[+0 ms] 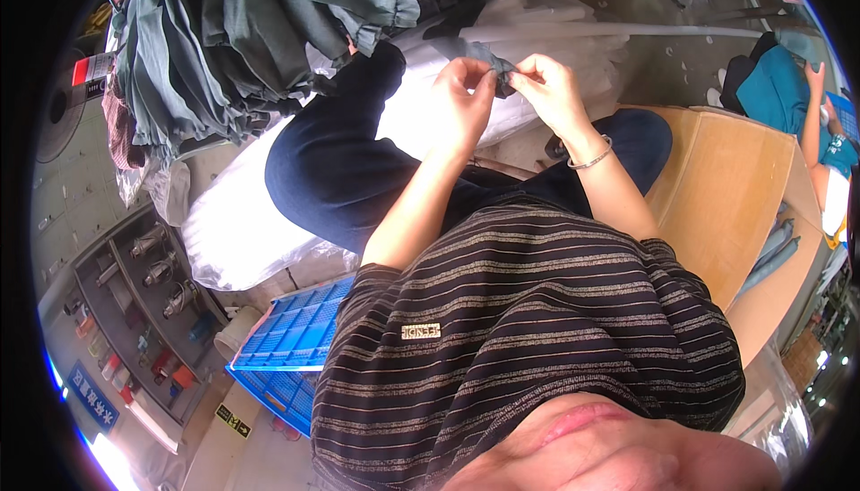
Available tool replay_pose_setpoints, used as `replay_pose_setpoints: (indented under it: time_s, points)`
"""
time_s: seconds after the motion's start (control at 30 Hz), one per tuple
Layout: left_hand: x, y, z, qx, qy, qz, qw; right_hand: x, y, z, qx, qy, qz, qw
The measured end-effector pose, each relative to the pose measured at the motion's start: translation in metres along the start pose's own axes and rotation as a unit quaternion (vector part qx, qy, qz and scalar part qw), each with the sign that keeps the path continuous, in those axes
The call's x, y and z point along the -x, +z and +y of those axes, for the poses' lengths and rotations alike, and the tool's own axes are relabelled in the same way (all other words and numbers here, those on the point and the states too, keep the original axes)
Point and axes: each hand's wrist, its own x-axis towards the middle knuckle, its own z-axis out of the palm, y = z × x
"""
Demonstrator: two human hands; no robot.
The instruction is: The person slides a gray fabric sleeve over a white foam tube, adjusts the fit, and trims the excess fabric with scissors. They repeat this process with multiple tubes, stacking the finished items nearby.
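Observation:
Both hands are raised in front of me over my knees, pinching one small dark grey-green fabric piece [503,73] between them. My left hand [459,101] grips its left side with thumb and fingers. My right hand [554,88] holds its right side; a thin metal bangle [591,159] circles that wrist. Most of the fabric piece is hidden by my fingers. I am seated, in dark trousers [331,168] and a dark striped shirt [520,330].
A heap of grey-green garments [224,34] hangs at the upper left. A bulky white plastic bag [228,231] lies beside my left leg, above a blue plastic crate [287,348]. A cardboard box [735,195] stands to my right. Another person in teal [779,88] sits at the far right.

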Motion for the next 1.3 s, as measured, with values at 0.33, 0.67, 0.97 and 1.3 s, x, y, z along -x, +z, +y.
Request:
replay_pose_setpoints:
  time_s: [0.33,0.67,0.97,1.3]
  points:
    - [0.001,0.006,0.012,-0.039,-0.013,-0.006,0.999,-0.006,0.015,-0.016,0.218,-0.131,0.142,0.957]
    - [-0.003,0.0,0.01,-0.028,-0.041,0.02,0.999,-0.001,0.018,-0.015,0.238,-0.132,0.108,0.956]
    - [0.001,0.013,0.0,-0.069,0.049,-0.003,0.996,-0.014,0.015,-0.014,0.346,-0.097,0.126,0.925]
    - [-0.014,-0.003,0.013,-0.024,-0.102,-0.003,0.995,0.001,0.022,-0.042,0.312,-0.166,0.095,0.931]
